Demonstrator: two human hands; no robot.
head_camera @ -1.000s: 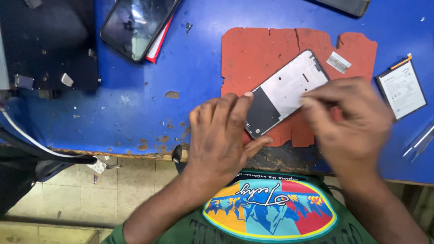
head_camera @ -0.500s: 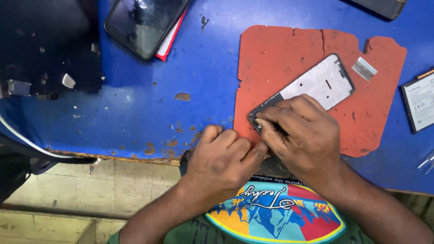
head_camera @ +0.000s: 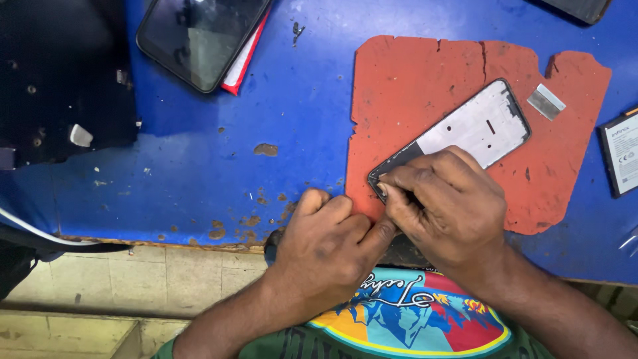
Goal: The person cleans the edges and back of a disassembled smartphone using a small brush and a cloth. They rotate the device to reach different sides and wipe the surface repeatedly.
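On the red mat (head_camera: 425, 86) near the front edge of the blue table (head_camera: 299, 119) lies a phone frame (head_camera: 475, 126), tilted. Right hand (head_camera: 452, 206) covers the frame's lower corner, fingertips pinched together on it. Left hand (head_camera: 329, 242) is curled closed just beside, its thumb pressing that same corner. A dark phone (head_camera: 199, 36) sits well apart at the back, and a small metal strip (head_camera: 546, 102) rests on the mat near the frame's top end.

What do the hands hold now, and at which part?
Both hands, right and left, grip the phone frame at its lower-left corner, flat on the red mat.
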